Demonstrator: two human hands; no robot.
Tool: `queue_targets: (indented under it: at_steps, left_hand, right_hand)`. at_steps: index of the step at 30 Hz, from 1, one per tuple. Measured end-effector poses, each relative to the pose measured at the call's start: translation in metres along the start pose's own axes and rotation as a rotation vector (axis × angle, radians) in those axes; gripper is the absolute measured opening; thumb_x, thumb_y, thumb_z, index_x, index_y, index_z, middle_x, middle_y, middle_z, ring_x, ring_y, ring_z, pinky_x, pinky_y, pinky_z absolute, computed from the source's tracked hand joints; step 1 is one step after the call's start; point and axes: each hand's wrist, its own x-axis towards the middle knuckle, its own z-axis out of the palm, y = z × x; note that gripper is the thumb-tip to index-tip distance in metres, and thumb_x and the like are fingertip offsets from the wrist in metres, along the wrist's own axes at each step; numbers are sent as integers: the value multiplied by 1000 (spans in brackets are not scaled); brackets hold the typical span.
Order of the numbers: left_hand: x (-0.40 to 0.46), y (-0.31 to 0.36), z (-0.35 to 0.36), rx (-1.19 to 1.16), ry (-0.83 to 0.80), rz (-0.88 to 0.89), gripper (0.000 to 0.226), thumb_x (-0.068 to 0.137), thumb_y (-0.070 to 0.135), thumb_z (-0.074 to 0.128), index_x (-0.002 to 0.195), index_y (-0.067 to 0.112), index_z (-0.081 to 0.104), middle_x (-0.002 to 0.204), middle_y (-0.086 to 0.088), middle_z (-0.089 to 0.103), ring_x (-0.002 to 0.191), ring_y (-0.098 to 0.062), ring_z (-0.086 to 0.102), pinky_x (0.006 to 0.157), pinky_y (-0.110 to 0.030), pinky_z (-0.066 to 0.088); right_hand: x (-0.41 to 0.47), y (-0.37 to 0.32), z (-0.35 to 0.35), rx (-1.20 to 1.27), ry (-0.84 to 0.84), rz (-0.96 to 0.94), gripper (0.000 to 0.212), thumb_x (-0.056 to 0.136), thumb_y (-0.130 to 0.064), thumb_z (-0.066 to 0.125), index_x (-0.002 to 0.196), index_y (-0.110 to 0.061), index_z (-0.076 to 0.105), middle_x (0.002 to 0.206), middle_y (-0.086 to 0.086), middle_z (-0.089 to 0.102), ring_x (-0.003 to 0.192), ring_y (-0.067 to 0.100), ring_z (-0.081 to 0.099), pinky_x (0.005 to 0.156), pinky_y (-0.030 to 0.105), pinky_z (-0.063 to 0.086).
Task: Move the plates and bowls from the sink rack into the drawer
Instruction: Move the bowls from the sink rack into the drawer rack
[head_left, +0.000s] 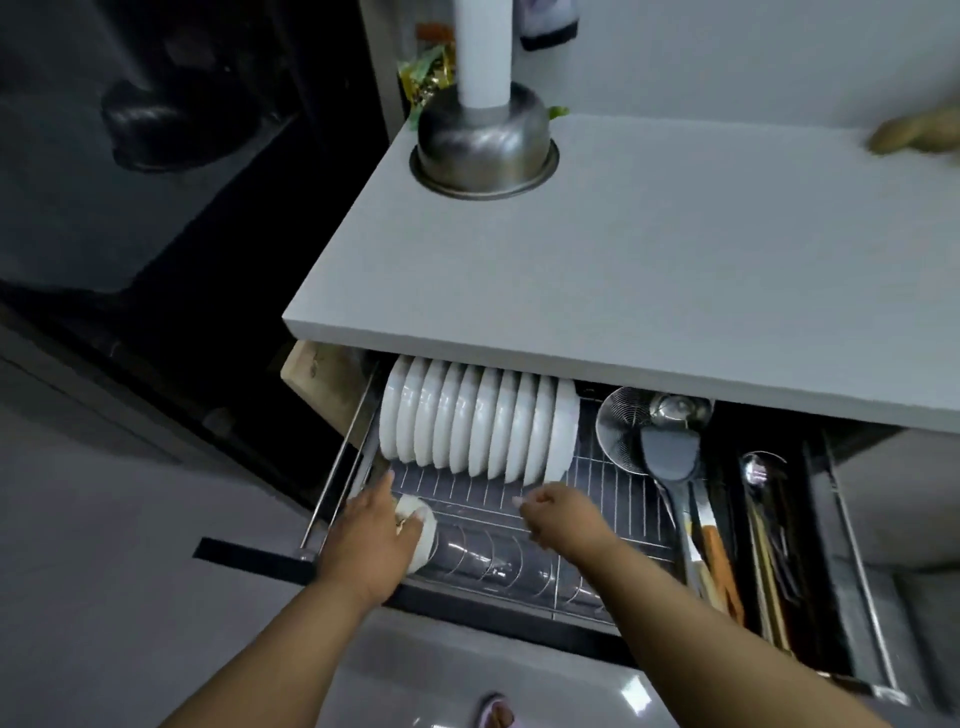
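A: What does the left hand (375, 535) have?

B: A small white bowl (420, 535), plain and glossy. The fingers curl round its rim and hold it on its edge at the front left corner of the open drawer (852, 582), among the curved wire loops of the rack (519, 564) there.

A: And the plates?

B: A row of white plates (475, 423) stands upright on edge in the back half of the drawer, packed face to face, their tops partly under the grey countertop (649, 249). They all look alike: round, smooth, unpatterned.

A: The right hand (563, 519)?

B: It hovers over the wire grid just in front of the plates, fingers loosely curled. I see nothing in it, though whether the fingertips touch the wire I cannot tell.

A: Anything else in the drawer?

B: To the right lie a wire skimmer (621, 428), a dark spatula (670, 457) and a metal ladle (675, 408). On the countertop an upturned steel bowl (483, 140) sits round a white pipe (483, 52).
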Motion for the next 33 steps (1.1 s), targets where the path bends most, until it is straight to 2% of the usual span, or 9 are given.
queue_targets:
  at_steps: [2, 8, 11, 14, 16, 21, 25, 30, 33]
  left_hand:
    - [-5, 43, 11, -97, -36, 91, 65, 96, 44, 44, 151, 21, 19, 151, -4, 36, 133, -22, 39, 108, -36, 35]
    - [-34, 188, 45, -213, -134, 362, 63, 96, 45, 45, 150, 26, 19, 146, 2, 42, 129, -16, 45, 107, -36, 39]
    - [-55, 251, 57, -187, -162, 482, 62, 97, 45, 43, 150, 27, 18, 145, 3, 43, 128, -15, 45, 106, -34, 39]
    - [-76, 307, 71, -159, -186, 578, 61, 97, 45, 43, 150, 27, 19, 141, 3, 46, 124, -13, 47, 103, -31, 39]
    - [-90, 342, 82, -141, -217, 637, 61, 98, 44, 42, 151, 25, 19, 143, 2, 44, 128, -15, 45, 104, -31, 38]
    - [-125, 429, 107, -82, -204, 790, 59, 98, 45, 41, 150, 25, 21, 140, 4, 46, 126, -12, 46, 103, -29, 39]
    - [-150, 499, 133, -57, -208, 883, 59, 98, 45, 40, 149, 24, 20, 136, 4, 48, 122, -13, 48, 100, -27, 39]
    - [-184, 579, 180, -42, -271, 949, 57, 98, 43, 41, 148, 21, 24, 137, 1, 48, 124, -15, 47, 102, -28, 38]
    - [-208, 621, 207, -23, -320, 998, 56, 99, 41, 42, 148, 20, 24, 136, 0, 47, 123, -15, 47, 100, -25, 36]
  right_hand:
    - [-18, 12, -35, 96, 64, 1, 23, 89, -31, 62, 71, -17, 56, 65, 2, 59, 64, 19, 54, 70, 36, 51]
    - [-84, 52, -148, 266, 291, -28, 25, 89, -22, 60, 66, -16, 53, 61, 6, 54, 57, 18, 49, 58, 32, 41]
    - [-121, 79, -204, 356, 405, -36, 26, 89, -22, 61, 64, -17, 57, 61, 7, 56, 57, 19, 50, 57, 35, 43]
    - [-158, 106, -255, 441, 515, -42, 20, 92, -20, 59, 73, -14, 59, 65, 5, 61, 59, 15, 55, 61, 34, 50]
    - [-179, 126, -285, 508, 582, -48, 17, 93, -15, 59, 76, -12, 58, 65, 5, 59, 58, 15, 53, 60, 29, 47]
    - [-221, 177, -353, 582, 698, -67, 16, 91, -22, 62, 79, -11, 60, 67, 5, 62, 59, 17, 55, 63, 33, 46]
    - [-252, 219, -408, 625, 791, -76, 18, 90, -24, 63, 78, -10, 61, 68, 6, 65, 59, 17, 58, 64, 33, 48]
    - [-298, 269, -469, 652, 903, -50, 15, 92, -21, 60, 81, -10, 61, 71, 5, 65, 59, 14, 58, 57, 22, 48]
    - [-325, 301, -498, 676, 954, -11, 15, 92, -22, 60, 85, -8, 62, 74, 7, 66, 63, 16, 59, 60, 24, 49]
